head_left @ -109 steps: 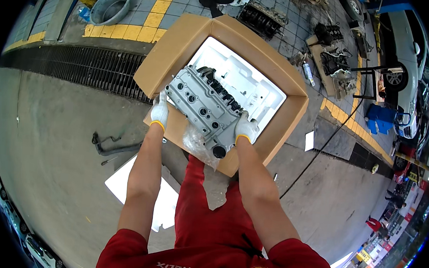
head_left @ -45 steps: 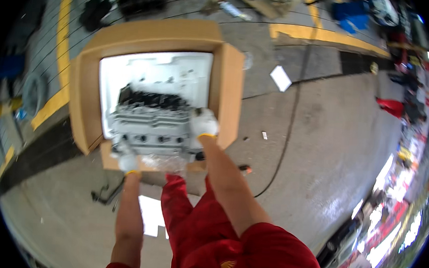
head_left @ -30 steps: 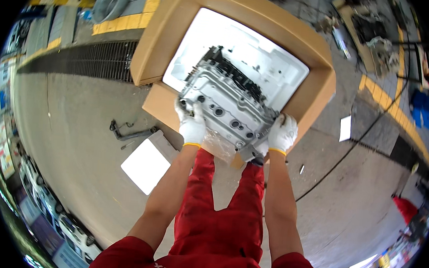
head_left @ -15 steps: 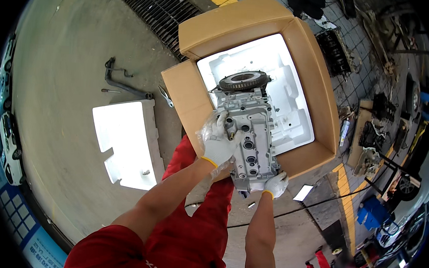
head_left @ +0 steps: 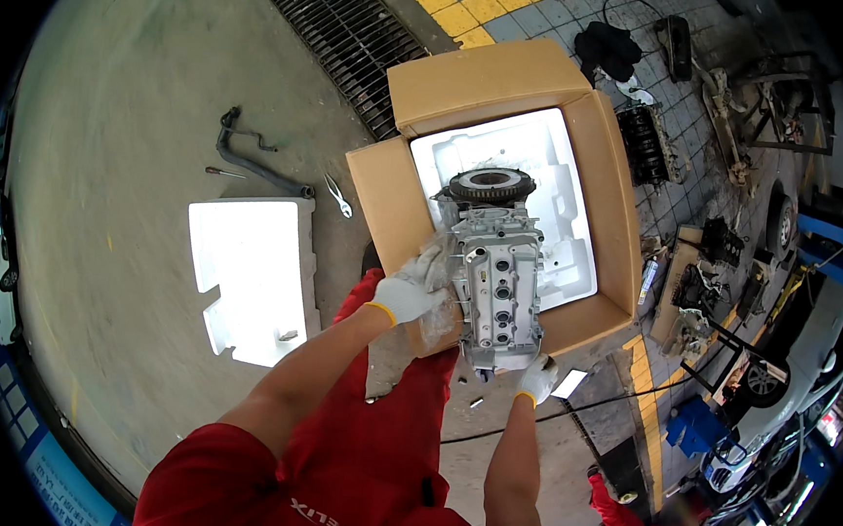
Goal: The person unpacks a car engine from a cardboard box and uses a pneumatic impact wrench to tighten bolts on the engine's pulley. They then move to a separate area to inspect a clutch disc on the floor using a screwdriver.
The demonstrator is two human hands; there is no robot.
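Observation:
A silver engine (head_left: 498,293) with a dark toothed flywheel (head_left: 491,182) at its far end lies lengthwise over the open cardboard box (head_left: 615,218), above a white foam liner (head_left: 566,224). My left hand (head_left: 408,289), in a white glove, is closed at the engine's left side among crumpled clear plastic (head_left: 436,328); what its fingers grip is hidden. My right hand (head_left: 538,377), also gloved, grips the engine's near right end.
On the left floor lie a foam lid (head_left: 240,270), a curved hose (head_left: 262,174) and pliers (head_left: 338,194). A drain grate (head_left: 320,31) runs beyond. Engine parts (head_left: 650,142), a car (head_left: 794,387) and a crouching person in red (head_left: 619,511) are to the right.
The engine has turned from crosswise to lengthwise, showing its flywheel. My left hand has shifted left off the cover's top onto its side. The view has rotated.

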